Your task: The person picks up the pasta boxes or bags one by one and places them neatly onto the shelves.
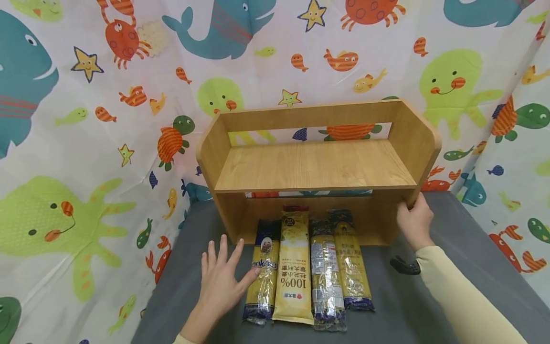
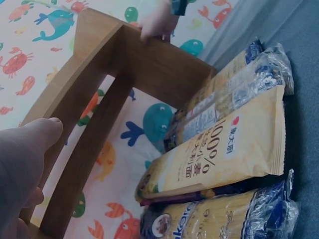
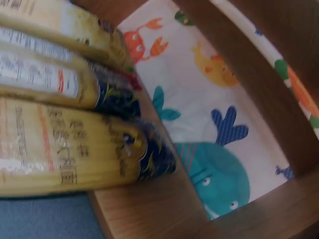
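The left hand [image 1: 222, 281] is held with its fingers straight and spread, near the lower left corner of a wooden shelf [image 1: 309, 165]. By its thumb the edge of a blue-and-yellow pasta pack [image 1: 264, 282] is overlapped in the head view; whether the pack is touched cannot be told. By the right hand [image 1: 416, 222] the lower part of the shelf's right side panel [image 1: 417, 148] is gripped, close to the front edge.

The shelf is set upright on a grey tabletop [image 1: 399, 306], and two levels are formed by its upper and bottom boards. Next to the blue-and-yellow pack, a pale yellow pack [image 1: 293, 270] marked "100%" is laid, followed by a pasta pack with a white label [image 1: 325, 277] and, at the far right, a yellow pack with dark blue ends [image 1: 352, 267]. All four are placed side by side in a row, lengthwise to the front, between the two side panels. Their far ends are lodged in the lower level, over the bottom board [image 1: 378, 224], while their near ends are left sticking out in front, over the tabletop.

The right forearm is covered by a pale yellow sleeve [image 1: 464, 296], beside which a small black object [image 1: 405, 266] is seen. Behind the shelf, a white cloth [image 1: 266, 69] is hung, printed with whales, crabs, turtles and stars.
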`<control>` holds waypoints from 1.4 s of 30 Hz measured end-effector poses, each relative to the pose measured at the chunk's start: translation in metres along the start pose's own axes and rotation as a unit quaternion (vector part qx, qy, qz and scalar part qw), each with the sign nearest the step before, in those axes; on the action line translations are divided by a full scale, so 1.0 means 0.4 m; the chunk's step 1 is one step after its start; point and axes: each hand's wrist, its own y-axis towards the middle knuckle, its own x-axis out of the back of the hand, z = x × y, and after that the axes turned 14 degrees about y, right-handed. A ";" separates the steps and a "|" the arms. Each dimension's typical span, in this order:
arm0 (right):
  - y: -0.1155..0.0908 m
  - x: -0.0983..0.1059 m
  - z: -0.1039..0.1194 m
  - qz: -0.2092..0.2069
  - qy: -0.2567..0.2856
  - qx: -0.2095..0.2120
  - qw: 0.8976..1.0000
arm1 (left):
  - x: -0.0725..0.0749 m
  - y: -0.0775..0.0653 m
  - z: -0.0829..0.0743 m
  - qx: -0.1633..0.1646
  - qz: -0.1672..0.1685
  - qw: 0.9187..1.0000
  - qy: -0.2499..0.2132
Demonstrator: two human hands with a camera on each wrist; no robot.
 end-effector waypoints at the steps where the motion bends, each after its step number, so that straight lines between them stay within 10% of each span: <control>1: -0.002 -0.001 -0.005 -0.002 0.002 0.006 1.000 | -0.001 0.000 -0.001 0.000 -0.001 1.000 -0.001; 22: -0.002 -0.017 -0.056 -0.037 0.007 0.053 0.998 | -0.027 0.055 -0.011 0.003 0.022 0.997 -0.075; 29: 0.002 -0.017 -0.053 -0.042 0.005 0.068 0.997 | -0.101 0.112 -0.008 0.060 0.089 0.974 -0.200; 42: 0.001 -0.022 -0.046 -0.037 -0.002 0.076 0.996 | -0.254 0.160 0.030 0.150 0.129 0.937 -0.289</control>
